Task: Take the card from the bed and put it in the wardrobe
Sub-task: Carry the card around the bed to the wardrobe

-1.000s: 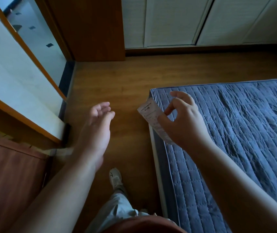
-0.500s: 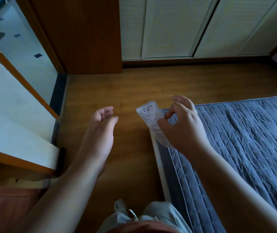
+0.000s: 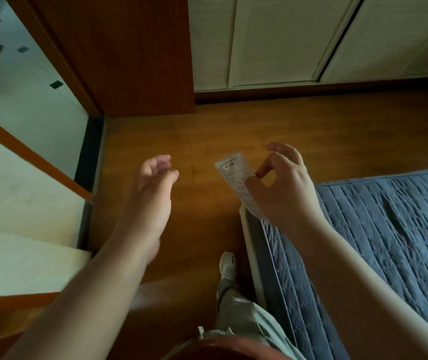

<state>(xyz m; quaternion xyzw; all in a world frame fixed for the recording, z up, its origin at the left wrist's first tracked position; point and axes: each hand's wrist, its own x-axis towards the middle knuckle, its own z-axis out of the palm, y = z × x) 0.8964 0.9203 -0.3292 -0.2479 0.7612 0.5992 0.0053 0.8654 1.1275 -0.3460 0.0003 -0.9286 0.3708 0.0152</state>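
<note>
Your right hand (image 3: 283,188) pinches the card (image 3: 236,178), long axis toward the wardrobe (image 3: 272,40) at upper frame; left hand (image 3: 153,193) spread, empty.

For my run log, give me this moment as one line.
stage: carrying | right hand: pinching card | left hand: open, empty | card: off bed, over floor | wardrobe: ahead, doors closed

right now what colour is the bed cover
Blue-grey, quilted, in the head view: bed cover.
</note>
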